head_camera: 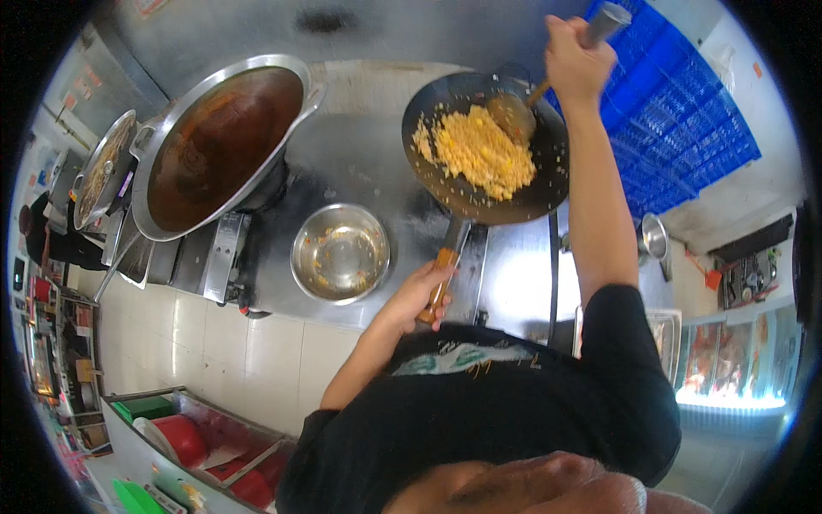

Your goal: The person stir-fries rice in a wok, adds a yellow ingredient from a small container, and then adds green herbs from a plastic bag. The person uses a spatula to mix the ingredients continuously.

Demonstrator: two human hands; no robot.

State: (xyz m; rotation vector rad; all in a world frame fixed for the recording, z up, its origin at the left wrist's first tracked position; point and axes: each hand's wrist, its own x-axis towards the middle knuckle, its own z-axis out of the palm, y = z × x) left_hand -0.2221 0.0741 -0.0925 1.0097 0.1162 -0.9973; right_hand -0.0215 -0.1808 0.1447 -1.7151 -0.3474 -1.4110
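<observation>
My left hand grips the wooden handle of a dark wok. A mound of fried rice with yellow egg bits lies in the wok, with loose grains scattered up its sides. My right hand is closed around the upper handle of a cooking ladle, high at the wok's far right. The ladle's bowl rests against the right side of the rice. Left of the wok handle, a steel bowl on the metal counter has food scraps stuck inside.
A big metal pot of dark brown liquid stands at the left, beside another wide pan. Blue plastic crates are stacked at the right. Red containers sit in a low cabinet behind me. Another person is at far left.
</observation>
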